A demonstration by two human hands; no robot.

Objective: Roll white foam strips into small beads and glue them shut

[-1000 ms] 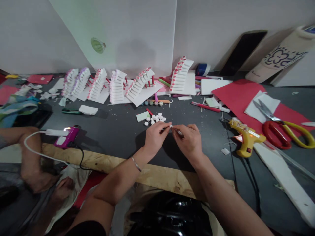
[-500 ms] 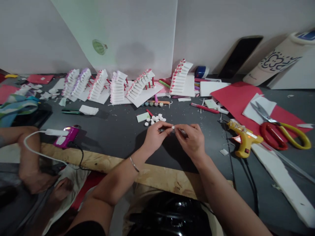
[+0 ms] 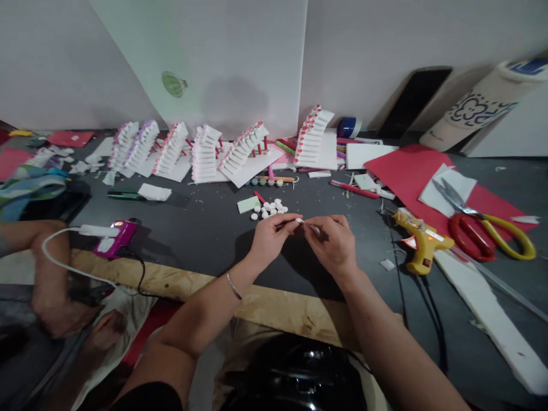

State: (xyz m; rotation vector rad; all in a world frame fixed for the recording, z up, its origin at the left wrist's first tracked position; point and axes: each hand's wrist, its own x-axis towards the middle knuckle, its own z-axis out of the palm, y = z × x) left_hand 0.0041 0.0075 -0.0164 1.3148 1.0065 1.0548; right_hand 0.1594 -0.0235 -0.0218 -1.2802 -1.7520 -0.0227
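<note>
My left hand [image 3: 270,235] is closed in a pinch on a small white round piece [image 3: 299,221] at its fingertips. Right up against it, my right hand [image 3: 333,241] is also pinched, with its thumb and forefinger at the piece's right side; my fingers hide most of it. Just beyond my left fingers lies a loose pile of similar white round pieces [image 3: 266,209]. A pale green rectangular block [image 3: 249,205] and a short red stick [image 3: 259,197] are beside the pile.
Several small stair-like models [image 3: 205,154] line the back. On the right are a yellow glue gun [image 3: 424,251], red-and-yellow-handled scissors [image 3: 483,222], red sheets [image 3: 398,165] and a bottle [image 3: 471,108]. A purple power adapter [image 3: 115,240] and another person's arm [image 3: 51,279] are at left.
Both hands stay nearly in place, fingertips together. The white piece has shifted slightly left and shows at a different angle. The view has moved a little.
</note>
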